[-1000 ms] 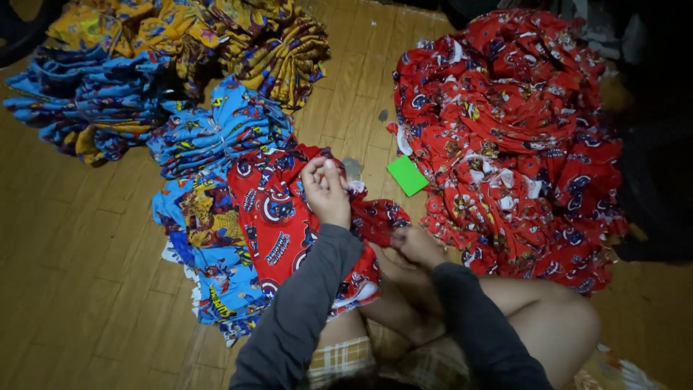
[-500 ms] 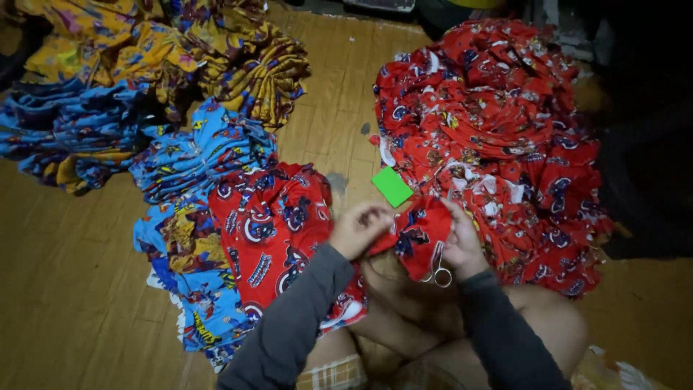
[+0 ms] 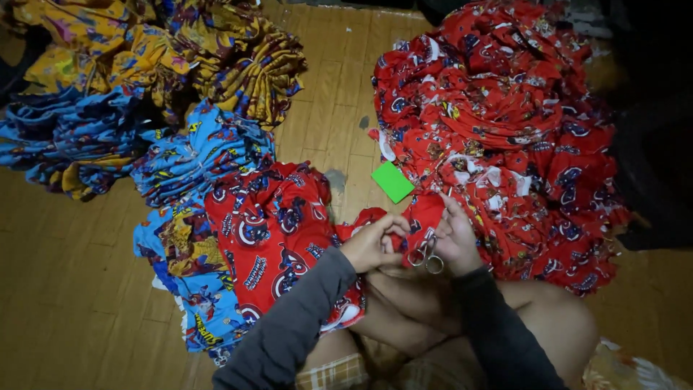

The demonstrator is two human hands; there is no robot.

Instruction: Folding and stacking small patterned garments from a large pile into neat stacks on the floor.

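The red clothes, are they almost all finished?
Done: a flat stack with a red piece on top lies beside the left hand. In hand: both hands hold one red piece, and the right hand has small scissors. Left: a big rumpled red heap.

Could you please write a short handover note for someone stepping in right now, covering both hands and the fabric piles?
Left hand: pinching a red printed fabric piece over the lap.
Right hand: holding small scissors against the same piece, the loops hanging below the fingers; whether the blades are open cannot be told.
Done, by the look of it: a flat stack of red and blue printed pieces lies to the left.
Left: a big loose red fabric heap to the right.
Also there: a green card on the wooden floor, and yellow and blue fabric heaps at the far left.
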